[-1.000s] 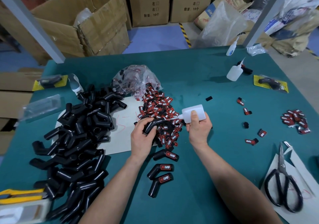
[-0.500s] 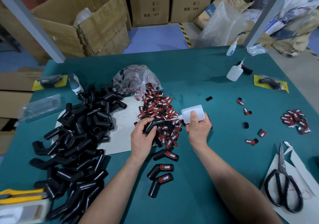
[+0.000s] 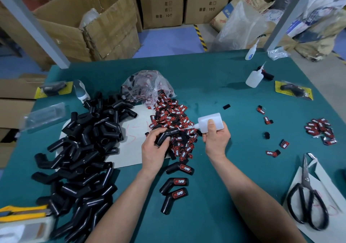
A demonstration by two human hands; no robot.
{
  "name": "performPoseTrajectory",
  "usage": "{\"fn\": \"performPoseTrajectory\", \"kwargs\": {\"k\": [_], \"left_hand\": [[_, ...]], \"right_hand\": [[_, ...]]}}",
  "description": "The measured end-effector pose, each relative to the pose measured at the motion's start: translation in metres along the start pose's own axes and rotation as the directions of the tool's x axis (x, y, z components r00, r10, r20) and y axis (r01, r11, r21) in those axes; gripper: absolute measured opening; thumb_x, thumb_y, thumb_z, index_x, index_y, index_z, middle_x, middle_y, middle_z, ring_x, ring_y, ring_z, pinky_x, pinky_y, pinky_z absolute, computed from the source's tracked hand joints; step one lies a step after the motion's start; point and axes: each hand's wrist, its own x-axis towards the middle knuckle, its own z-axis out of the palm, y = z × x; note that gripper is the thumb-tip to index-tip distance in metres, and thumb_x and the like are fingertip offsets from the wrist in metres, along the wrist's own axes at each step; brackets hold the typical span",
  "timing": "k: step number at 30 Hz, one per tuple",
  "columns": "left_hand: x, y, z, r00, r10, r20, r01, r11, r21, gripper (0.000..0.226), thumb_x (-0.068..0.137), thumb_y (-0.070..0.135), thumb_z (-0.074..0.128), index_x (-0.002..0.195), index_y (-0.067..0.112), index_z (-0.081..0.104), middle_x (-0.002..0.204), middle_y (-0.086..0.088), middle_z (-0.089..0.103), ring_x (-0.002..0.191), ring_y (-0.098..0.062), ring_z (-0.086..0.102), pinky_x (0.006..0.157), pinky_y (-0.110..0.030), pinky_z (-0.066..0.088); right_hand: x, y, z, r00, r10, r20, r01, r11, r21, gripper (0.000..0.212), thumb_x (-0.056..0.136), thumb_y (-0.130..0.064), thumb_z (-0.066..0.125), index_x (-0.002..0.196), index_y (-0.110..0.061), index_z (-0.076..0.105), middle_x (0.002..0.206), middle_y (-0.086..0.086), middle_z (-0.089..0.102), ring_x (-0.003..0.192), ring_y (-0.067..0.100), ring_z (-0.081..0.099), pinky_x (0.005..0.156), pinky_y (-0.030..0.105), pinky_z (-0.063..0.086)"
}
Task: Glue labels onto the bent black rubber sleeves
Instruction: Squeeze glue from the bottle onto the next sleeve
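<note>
- Sleeve (image 3: 165,136) sits gripped in left hand (image 3: 153,149), above label pile (image 3: 174,126).
- Right hand (image 3: 215,139) squeezes glue bottle (image 3: 210,122), nozzle on sleeve.
- Over-squeezing could flood glue onto fingers.

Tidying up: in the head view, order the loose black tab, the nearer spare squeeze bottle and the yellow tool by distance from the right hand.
1. Loose black tab, just beyond the right hand.
2. Nearer spare squeeze bottle, back right.
3. Yellow tool, near-left corner.
</note>
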Motion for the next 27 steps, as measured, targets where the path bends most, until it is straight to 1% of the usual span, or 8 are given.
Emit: {"fn": "performPoseTrajectory", "kwargs": {"k": [4, 9, 12, 15, 19, 21, 24, 27], "left_hand": [[-0.0004, 0.0003, -0.0005, 1.000, 0.011, -0.007, -0.011, 1.000, -0.005, 0.043, 0.091, 0.011, 0.074, 0.112, 0.049, 0.069, 0.117, 0.019, 0.070, 0.112, -0.008, 0.067, 0.097, -0.032, 0.056], [0.0001, -0.0004, -0.0007, 1.000, 0.020, -0.009, -0.020, 1.000, -0.002, 0.044, 0.092, 0.009, 0.074, 0.112, 0.048, 0.068, 0.117, 0.019, 0.070, 0.113, -0.009, 0.067, 0.099, -0.035, 0.055], [0.0000, -0.0002, -0.0011, 1.000, 0.020, -0.012, -0.020, 1.000, 0.006, 0.045, 0.092, 0.014, 0.074, 0.112, 0.054, 0.067, 0.117, 0.019, 0.070, 0.112, -0.009, 0.067, 0.097, -0.032, 0.055], [-0.0001, 0.0005, 0.0000, 1.000, 0.021, -0.011, -0.021, 1.000, -0.013, 0.041, 0.090, 0.020, 0.072, 0.111, 0.055, 0.067, 0.118, 0.019, 0.070, 0.111, -0.008, 0.067, 0.094, -0.028, 0.056], [-0.0001, -0.0009, -0.0004, 1.000, 0.027, -0.011, -0.027, 1.000, -0.009, 0.037, 0.089, 0.024, 0.071, 0.112, 0.052, 0.068, 0.118, 0.019, 0.070, 0.115, -0.011, 0.066, 0.100, -0.034, 0.053], [0.0007, -0.0019, -0.0001, 1.000, 0.016, -0.002, -0.016, 1.000, 0.000, 0.036, 0.088, 0.025, 0.071, 0.112, 0.053, 0.067, 0.118, 0.020, 0.069, 0.114, -0.009, 0.066, 0.101, -0.036, 0.054], [0.0006, -0.0030, -0.0008, 0.999, 0.033, -0.006, -0.033, 0.999, 0.009, 0.033, 0.089, 0.025, 0.071, 0.114, 0.047, 0.068, 0.118, 0.019, 0.069, 0.114, -0.011, 0.066, 0.102, -0.043, 0.054], [0.0014, -0.0026, -0.0008, 1.000, 0.019, 0.002, -0.019, 1.000, 0.006, 0.033, 0.088, 0.029, 0.070, 0.113, 0.051, 0.067, 0.118, 0.019, 0.069, 0.115, -0.011, 0.066, 0.101, -0.044, 0.055]], "right_hand": [[-0.0009, -0.0004, 0.0002, 1.000, -0.004, -0.007, 0.004, 1.000, -0.008, 0.038, 0.077, -0.050, 0.063, 0.076, -0.014, 0.051, 0.051, -0.006, 0.053, 0.035, 0.012, 0.046, 0.034, 0.022, 0.035], [-0.0026, -0.0012, 0.0015, 1.000, 0.011, 0.008, -0.011, 1.000, 0.011, 0.037, 0.075, -0.049, 0.064, 0.078, -0.014, 0.052, 0.050, -0.008, 0.055, 0.035, 0.010, 0.045, 0.034, 0.020, 0.034], [-0.0015, -0.0018, 0.0006, 1.000, 0.010, -0.002, -0.010, 1.000, 0.000, 0.036, 0.075, -0.050, 0.063, 0.077, -0.015, 0.053, 0.052, -0.007, 0.055, 0.036, 0.011, 0.046, 0.034, 0.021, 0.035], [-0.0010, -0.0013, 0.0005, 1.000, 0.019, -0.009, -0.019, 1.000, 0.007, 0.036, 0.075, -0.049, 0.063, 0.077, -0.014, 0.053, 0.053, -0.008, 0.054, 0.037, 0.012, 0.046, 0.034, 0.021, 0.035], [-0.0018, -0.0002, 0.0012, 1.000, 0.025, -0.001, -0.025, 1.000, 0.000, 0.035, 0.075, -0.048, 0.063, 0.077, -0.015, 0.053, 0.052, -0.008, 0.055, 0.037, 0.011, 0.047, 0.034, 0.021, 0.036], [-0.0007, 0.0001, 0.0000, 1.000, 0.021, -0.007, -0.021, 1.000, -0.003, 0.035, 0.075, -0.048, 0.063, 0.076, -0.015, 0.052, 0.052, -0.008, 0.054, 0.038, 0.012, 0.047, 0.034, 0.021, 0.036], [0.0006, -0.0014, -0.0004, 0.999, 0.029, -0.022, -0.029, 1.000, 0.000, 0.036, 0.074, -0.049, 0.063, 0.076, -0.015, 0.053, 0.055, -0.005, 0.053, 0.038, 0.013, 0.047, 0.035, 0.022, 0.036], [-0.0004, 0.0002, 0.0000, 1.000, 0.026, -0.009, -0.026, 1.000, -0.007, 0.035, 0.076, -0.048, 0.063, 0.076, -0.015, 0.053, 0.055, -0.007, 0.054, 0.038, 0.012, 0.047, 0.035, 0.021, 0.036]]}}
